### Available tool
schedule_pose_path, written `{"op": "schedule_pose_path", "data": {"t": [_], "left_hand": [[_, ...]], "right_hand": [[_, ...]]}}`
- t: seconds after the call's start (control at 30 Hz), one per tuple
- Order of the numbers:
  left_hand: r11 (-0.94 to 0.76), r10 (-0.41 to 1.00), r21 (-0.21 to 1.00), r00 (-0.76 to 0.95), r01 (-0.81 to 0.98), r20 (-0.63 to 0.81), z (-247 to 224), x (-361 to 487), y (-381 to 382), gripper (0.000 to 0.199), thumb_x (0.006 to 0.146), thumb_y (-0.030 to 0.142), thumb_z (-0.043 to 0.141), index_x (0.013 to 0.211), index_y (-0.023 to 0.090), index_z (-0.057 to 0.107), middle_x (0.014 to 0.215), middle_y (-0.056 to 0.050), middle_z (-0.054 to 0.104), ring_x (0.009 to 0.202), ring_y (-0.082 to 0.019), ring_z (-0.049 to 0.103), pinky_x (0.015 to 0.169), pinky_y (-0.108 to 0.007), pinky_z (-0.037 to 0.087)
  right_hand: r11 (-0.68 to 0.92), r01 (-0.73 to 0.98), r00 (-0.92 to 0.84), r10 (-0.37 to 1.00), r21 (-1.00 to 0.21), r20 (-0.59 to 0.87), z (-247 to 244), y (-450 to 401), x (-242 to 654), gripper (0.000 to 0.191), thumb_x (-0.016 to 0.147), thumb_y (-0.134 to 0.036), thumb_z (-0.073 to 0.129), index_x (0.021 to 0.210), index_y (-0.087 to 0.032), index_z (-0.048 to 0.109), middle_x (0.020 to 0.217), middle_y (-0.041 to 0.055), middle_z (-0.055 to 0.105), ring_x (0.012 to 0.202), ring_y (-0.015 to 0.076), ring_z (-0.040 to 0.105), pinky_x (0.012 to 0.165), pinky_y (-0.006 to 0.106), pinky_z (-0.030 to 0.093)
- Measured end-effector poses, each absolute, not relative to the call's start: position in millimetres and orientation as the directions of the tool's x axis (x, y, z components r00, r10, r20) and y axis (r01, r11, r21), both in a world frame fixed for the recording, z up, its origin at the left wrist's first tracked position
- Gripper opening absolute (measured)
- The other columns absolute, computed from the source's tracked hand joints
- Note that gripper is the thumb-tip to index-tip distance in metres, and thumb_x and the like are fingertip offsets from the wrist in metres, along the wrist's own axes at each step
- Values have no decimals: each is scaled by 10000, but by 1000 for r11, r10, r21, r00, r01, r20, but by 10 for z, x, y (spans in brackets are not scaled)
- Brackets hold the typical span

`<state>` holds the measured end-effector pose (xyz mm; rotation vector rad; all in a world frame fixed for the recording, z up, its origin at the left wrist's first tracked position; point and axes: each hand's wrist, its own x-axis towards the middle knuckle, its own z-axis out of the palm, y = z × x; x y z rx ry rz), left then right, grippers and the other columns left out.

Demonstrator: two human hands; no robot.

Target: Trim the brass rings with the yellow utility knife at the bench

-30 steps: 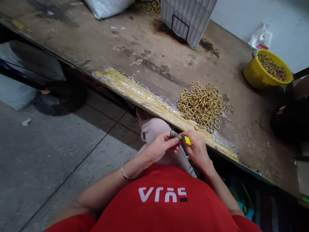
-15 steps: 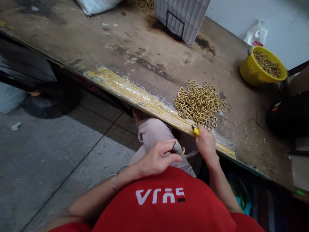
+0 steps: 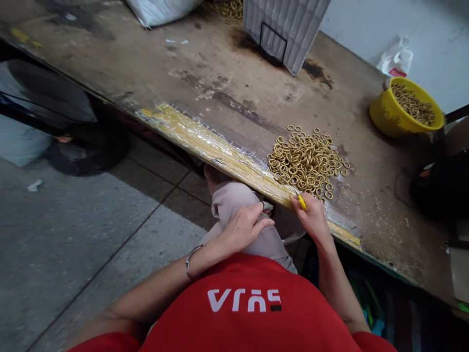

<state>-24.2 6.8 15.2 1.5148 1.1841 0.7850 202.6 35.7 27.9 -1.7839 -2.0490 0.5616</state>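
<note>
My right hand (image 3: 311, 213) is closed around a small yellow-handled tool (image 3: 302, 202) at the table's front edge. A thin tip shows at the tool's end; its exact kind is unclear. Just beyond lies a loose pile of brass-coloured rings (image 3: 308, 159) on the table. My left hand (image 3: 247, 226) rests over my thigh, below the edge, with thumb and forefinger apart. Grey wrapping covers one of its fingertips. No ring shows in that hand, though its other fingers are hidden.
Yellow, plastic-wrapped edging (image 3: 205, 142) runs along the worn wooden table (image 3: 154, 63). A yellow bucket (image 3: 392, 115) of rings stands at the right. Farther back are a grey ribbed container (image 3: 284, 29), a white sack (image 3: 161, 10) and more rings (image 3: 229, 10).
The ring held between my left thumb and wrapped finger is out of sight, and those fingers have parted. My right hand has tilted the yellow tool slightly. The whole view has shifted a little.
</note>
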Motion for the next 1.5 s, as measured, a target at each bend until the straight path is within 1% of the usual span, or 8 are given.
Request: {"op": "schedule_pose_path", "data": {"t": [0.1, 0.2, 0.57, 0.8, 0.9, 1.07, 1.4, 1.5], "left_hand": [[172, 911, 982, 367, 74, -187, 207, -222, 125, 161, 899, 330, 605, 842, 184, 569, 843, -49, 722, 601, -128, 571, 564, -252, 425], [339, 815, 937, 522, -79, -251, 251, -206, 185, 201, 876, 352, 617, 908, 155, 603, 771, -32, 716, 480, -75, 499, 466, -208, 378], [645, 690, 691, 637, -325, -344, 207, -245, 83, 405, 793, 495, 774, 831, 131, 601, 743, -44, 729, 422, -58, 544, 361, -157, 399], [680, 613, 667, 735, -303, -291, 237, -242, 34, 376, 828, 447, 752, 858, 78, 685, 631, -69, 712, 457, -101, 606, 424, -188, 473], [624, 702, 696, 646, -355, -300, 279, -239, 20, 353, 791, 429, 788, 847, 106, 657, 716, -63, 731, 474, -83, 595, 432, -181, 461], [472, 820, 837, 486, -277, -302, 360, -214, 0, 329, 798, 417, 767, 826, 123, 621, 702, -16, 688, 494, -63, 566, 466, -173, 454], [274, 871, 960, 437, -50, -225, 421, -211, -7, 142, 845, 264, 591, 756, 155, 573, 647, 20, 613, 499, -74, 531, 483, -190, 416], [159, 854, 987, 499, 12, -144, 521, -276, -54, 168, 865, 217, 558, 706, 163, 555, 619, 26, 586, 524, -83, 519, 517, -200, 410]], "right_hand": [[176, 617, -342, 938, -767, -60, 469, 286, 1954, 293, 979, -398, 530, 773, -209, 618, 714, -1, 597, 663, 142, 530, 644, 254, 393], [148, 490, -463, 879, -859, -113, 608, 242, 1855, 318, 972, -432, 561, 760, -204, 625, 709, -13, 601, 653, 129, 524, 647, 249, 401], [32, 256, -389, 918, -966, -72, 539, 107, 1765, 331, 928, -517, 634, 864, -197, 690, 759, 12, 629, 671, 140, 551, 631, 265, 423], [-21, 240, -318, 943, -970, -99, 529, 26, 1729, 292, 962, -453, 605, 822, -198, 629, 682, -25, 539, 591, 114, 478, 579, 250, 390], [157, 397, -289, 957, -904, 40, 543, -26, 1714, 195, 991, -344, 560, 888, -201, 643, 791, 11, 635, 708, 143, 583, 674, 263, 443], [389, 727, -377, 915, -566, 143, 522, -126, 1705, 149, 938, -144, 511, 979, -194, 646, 883, 55, 687, 779, 177, 635, 705, 272, 451], [329, 911, -341, 940, -249, -6, 459, -109, 1631, 190, 923, -124, 516, 1024, -191, 662, 926, 68, 718, 761, 185, 644, 656, 267, 400], [164, 977, -173, 984, -140, -52, 398, -16, 1748, 212, 899, -83, 508, 998, -168, 676, 879, 85, 718, 728, 201, 632, 637, 288, 378]]}}
